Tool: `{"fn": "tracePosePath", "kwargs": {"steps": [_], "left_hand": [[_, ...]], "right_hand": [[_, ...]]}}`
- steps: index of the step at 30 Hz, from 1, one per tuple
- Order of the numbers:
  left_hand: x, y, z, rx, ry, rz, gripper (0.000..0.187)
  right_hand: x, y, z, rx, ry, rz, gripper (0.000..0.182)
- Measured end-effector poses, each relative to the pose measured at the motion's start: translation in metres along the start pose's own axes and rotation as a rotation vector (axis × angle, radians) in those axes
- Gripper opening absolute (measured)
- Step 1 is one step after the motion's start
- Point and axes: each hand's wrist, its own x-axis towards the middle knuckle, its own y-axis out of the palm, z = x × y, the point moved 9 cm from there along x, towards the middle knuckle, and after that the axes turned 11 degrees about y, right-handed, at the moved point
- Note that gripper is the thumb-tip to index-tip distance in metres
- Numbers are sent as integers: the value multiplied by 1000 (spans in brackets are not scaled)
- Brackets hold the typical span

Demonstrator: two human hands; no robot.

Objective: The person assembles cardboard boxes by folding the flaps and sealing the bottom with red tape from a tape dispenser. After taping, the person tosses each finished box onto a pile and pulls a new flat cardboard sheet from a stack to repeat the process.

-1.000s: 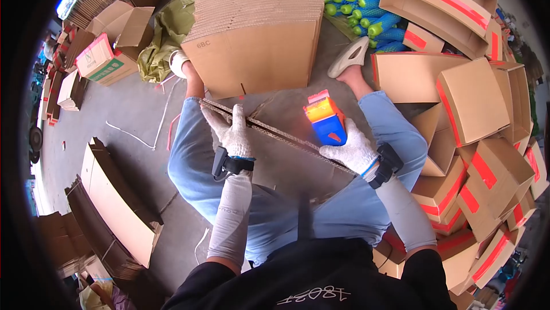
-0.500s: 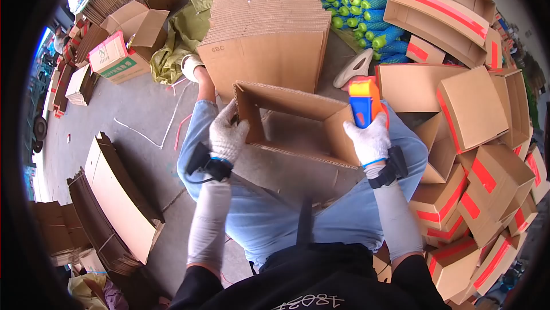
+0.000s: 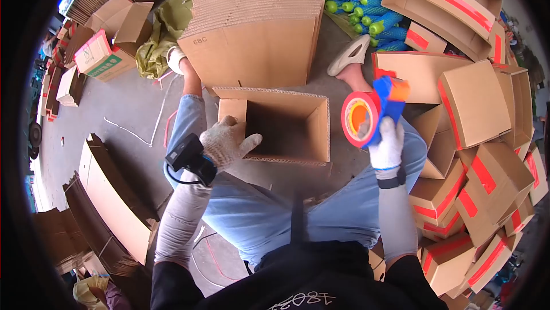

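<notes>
A cardboard box (image 3: 318,129) stands on the floor between my knees, its opening facing up and a small flap (image 3: 233,109) folded in at its left end. My left hand (image 3: 224,143), in a white knit glove, grips the box's near left corner. The fingers are bent against the flap, and the thumb sticks out over the opening. To the right of the box, my gloved right hand (image 3: 388,144) is closed around a tape dispenser (image 3: 391,95). It is blue and orange, with a roll of red tape (image 3: 348,120) facing the box. The fingertips are partly hidden behind it.
A thick stack of flattened cardboard (image 3: 252,52) stands just beyond the box. Boxes with red tape (image 3: 478,104) pile up on my right. Green items in blue netting (image 3: 369,1) lie at the back. More flattened cardboard (image 3: 114,195) lies on the left.
The box has been lowered and shifted left, and its left flap is now folded in. My right hand has left the box's right end, raising and turning the tape dispenser.
</notes>
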Motion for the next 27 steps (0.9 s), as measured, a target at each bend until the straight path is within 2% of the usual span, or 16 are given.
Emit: {"fn": "tracePosePath", "kwargs": {"steps": [2, 3, 5, 9, 11, 13, 15, 16, 17, 18, 21, 22, 24, 25, 26, 27], "left_hand": [[-2, 0, -2, -49, 4, 144, 59], [-2, 2, -5, -3, 72, 144, 60], [-11, 14, -20, 85, 221, 158, 64], [-9, 8, -18, 111, 212, 84, 56], [-5, 11, -16, 62, 145, 185, 57], [-5, 13, -17, 19, 136, 174, 61], [-4, 11, -13, -2, 182, 58, 67], [-6, 15, -6, 39, 152, 67, 68], [-5, 14, -7, 76, 117, 76, 69], [-5, 13, -5, 105, 80, 77, 70], [12, 8, 3, 71, -3, 112, 64], [21, 8, 9, 40, 3, 16, 64], [39, 18, 27, 66, 54, -237, 51], [42, 13, 25, 45, 113, -388, 46], [52, 25, 31, 92, 101, -268, 21], [50, 6, 18, 167, 202, -422, 19]], "right_hand": [[-7, 24, 19, -61, 5, 301, 69], [-4, 31, 7, -119, 108, 369, 74], [8, 54, -14, -148, 124, 395, 77], [29, 91, -18, -41, 180, 412, 77], [37, 111, -42, -57, 200, 567, 69], [26, 141, -76, -557, 201, 695, 59], [32, 151, -100, -486, 388, 616, 57], [36, 149, -83, -375, 276, 593, 57], [44, 128, -95, -279, 363, 577, 59], [47, 119, -76, -140, 239, 456, 52], [46, 83, -35, 374, 205, 454, 56], [39, 81, -29, 458, 399, 470, 55], [37, 68, -30, 330, 529, 401, 56], [33, 76, -31, 154, 406, 467, 54], [28, 84, -31, -14, 273, 512, 52], [28, 85, -45, -274, 171, 591, 53]]}}
